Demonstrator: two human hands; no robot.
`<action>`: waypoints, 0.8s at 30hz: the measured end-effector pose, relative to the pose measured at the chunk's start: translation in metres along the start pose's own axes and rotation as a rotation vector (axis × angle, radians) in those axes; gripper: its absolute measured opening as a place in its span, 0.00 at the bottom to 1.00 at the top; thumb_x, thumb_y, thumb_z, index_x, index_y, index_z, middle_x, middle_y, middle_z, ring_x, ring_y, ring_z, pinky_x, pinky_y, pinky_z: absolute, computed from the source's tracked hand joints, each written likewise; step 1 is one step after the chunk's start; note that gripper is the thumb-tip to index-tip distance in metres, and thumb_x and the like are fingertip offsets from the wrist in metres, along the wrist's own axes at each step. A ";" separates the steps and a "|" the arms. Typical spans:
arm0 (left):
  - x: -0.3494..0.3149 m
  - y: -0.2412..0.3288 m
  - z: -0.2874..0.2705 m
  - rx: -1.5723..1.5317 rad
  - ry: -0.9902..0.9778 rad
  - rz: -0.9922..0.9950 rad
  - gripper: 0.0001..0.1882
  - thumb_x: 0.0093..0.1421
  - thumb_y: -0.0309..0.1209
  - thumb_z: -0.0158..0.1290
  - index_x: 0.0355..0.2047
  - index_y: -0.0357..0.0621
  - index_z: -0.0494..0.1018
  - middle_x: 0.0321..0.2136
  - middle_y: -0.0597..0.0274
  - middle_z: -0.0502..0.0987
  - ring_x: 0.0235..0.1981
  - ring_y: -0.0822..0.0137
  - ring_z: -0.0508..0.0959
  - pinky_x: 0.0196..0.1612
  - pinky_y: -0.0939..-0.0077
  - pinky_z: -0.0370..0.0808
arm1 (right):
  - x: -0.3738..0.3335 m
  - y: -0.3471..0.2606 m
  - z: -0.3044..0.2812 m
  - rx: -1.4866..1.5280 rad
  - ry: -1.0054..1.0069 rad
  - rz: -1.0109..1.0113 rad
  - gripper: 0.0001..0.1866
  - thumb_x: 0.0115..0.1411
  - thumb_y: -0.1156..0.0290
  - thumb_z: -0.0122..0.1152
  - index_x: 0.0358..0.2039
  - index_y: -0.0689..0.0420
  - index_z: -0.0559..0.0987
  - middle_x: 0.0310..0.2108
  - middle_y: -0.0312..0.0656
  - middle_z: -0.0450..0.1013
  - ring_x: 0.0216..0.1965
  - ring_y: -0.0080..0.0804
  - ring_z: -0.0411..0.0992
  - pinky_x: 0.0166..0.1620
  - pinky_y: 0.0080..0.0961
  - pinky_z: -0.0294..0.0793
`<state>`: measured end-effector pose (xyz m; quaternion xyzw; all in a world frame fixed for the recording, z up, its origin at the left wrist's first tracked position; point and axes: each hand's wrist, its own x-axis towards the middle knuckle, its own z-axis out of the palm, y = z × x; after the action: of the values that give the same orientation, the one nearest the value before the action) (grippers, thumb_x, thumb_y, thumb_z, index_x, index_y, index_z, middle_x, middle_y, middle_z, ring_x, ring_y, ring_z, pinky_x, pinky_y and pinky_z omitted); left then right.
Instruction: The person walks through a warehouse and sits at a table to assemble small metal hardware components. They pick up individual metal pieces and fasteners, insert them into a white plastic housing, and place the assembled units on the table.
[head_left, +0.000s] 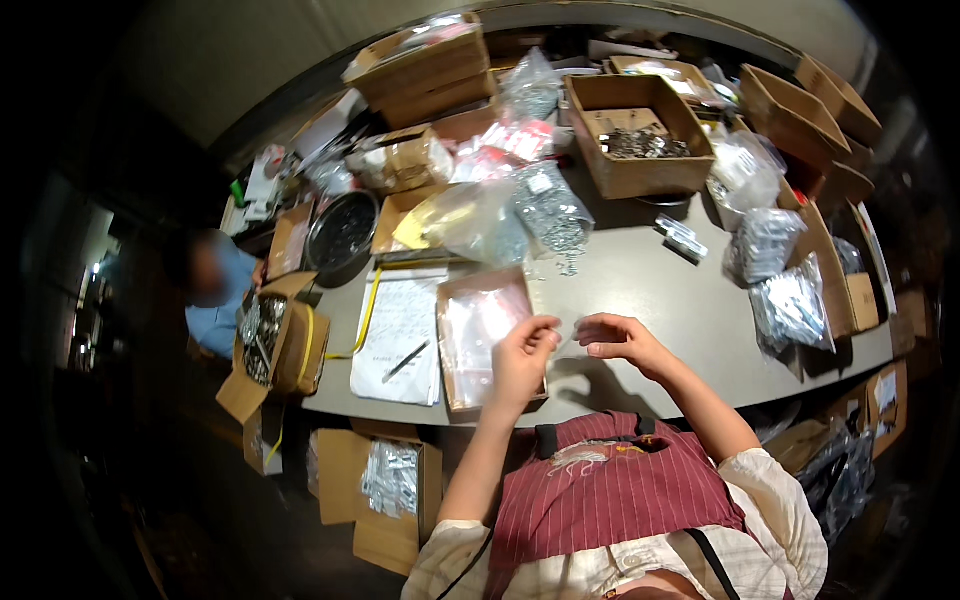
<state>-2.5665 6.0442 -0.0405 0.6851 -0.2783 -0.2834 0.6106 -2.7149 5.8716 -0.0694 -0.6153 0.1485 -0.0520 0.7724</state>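
My left hand (524, 358) is raised over the right side of a shallow cardboard box (448, 378) that holds clear plastic bags (483, 325). Its thumb and fingers are curled together; whatever lies between them, if anything, is too small to make out. Just to the right, my right hand (622, 340) hovers above the table with its fingers stretched toward the left hand, thumb apart, and nothing visible in it. Beyond both hands, a clear bag of small metal hardware (552, 205) lies on its side, several pieces spilling from its mouth.
Left of the shallow box are written sheets (385, 335) with a pen (406, 361). A cardboard box of metal parts (640, 150) stands at the back; small silver pieces (682, 238) and filled bags (790, 305) lie right. A person in blue (215, 300) is at the far left.
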 end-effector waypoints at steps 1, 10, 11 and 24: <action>-0.002 0.000 0.010 0.080 -0.043 0.049 0.08 0.63 0.25 0.58 0.41 0.36 0.81 0.32 0.59 0.82 0.31 0.71 0.80 0.35 0.78 0.75 | -0.005 0.004 -0.007 -0.021 0.031 0.005 0.22 0.62 0.68 0.67 0.55 0.61 0.78 0.50 0.41 0.78 0.48 0.30 0.76 0.56 0.31 0.73; 0.002 0.003 0.051 0.404 -0.107 0.101 0.09 0.63 0.30 0.58 0.30 0.36 0.79 0.27 0.64 0.79 0.28 0.71 0.78 0.32 0.69 0.75 | -0.055 0.009 -0.031 0.142 -0.008 0.151 0.09 0.63 0.68 0.66 0.37 0.62 0.82 0.32 0.36 0.78 0.34 0.21 0.75 0.44 0.22 0.73; 0.002 0.005 0.053 0.361 -0.141 0.019 0.09 0.63 0.30 0.58 0.30 0.36 0.79 0.28 0.64 0.79 0.29 0.71 0.78 0.32 0.70 0.75 | -0.057 0.010 -0.032 0.150 0.005 0.146 0.09 0.64 0.68 0.66 0.37 0.62 0.82 0.32 0.36 0.78 0.34 0.21 0.75 0.43 0.21 0.72; 0.019 -0.024 0.063 0.629 -0.166 0.522 0.15 0.52 0.31 0.69 0.35 0.38 0.75 0.29 0.56 0.76 0.31 0.58 0.77 0.37 0.67 0.76 | -0.035 -0.040 -0.037 -0.848 0.272 -0.621 0.24 0.43 0.82 0.54 0.44 0.56 0.80 0.41 0.41 0.77 0.52 0.45 0.72 0.66 0.47 0.60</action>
<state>-2.5981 5.9902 -0.0714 0.7196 -0.5637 -0.0746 0.3985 -2.7548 5.8367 -0.0319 -0.8757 0.0661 -0.2925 0.3784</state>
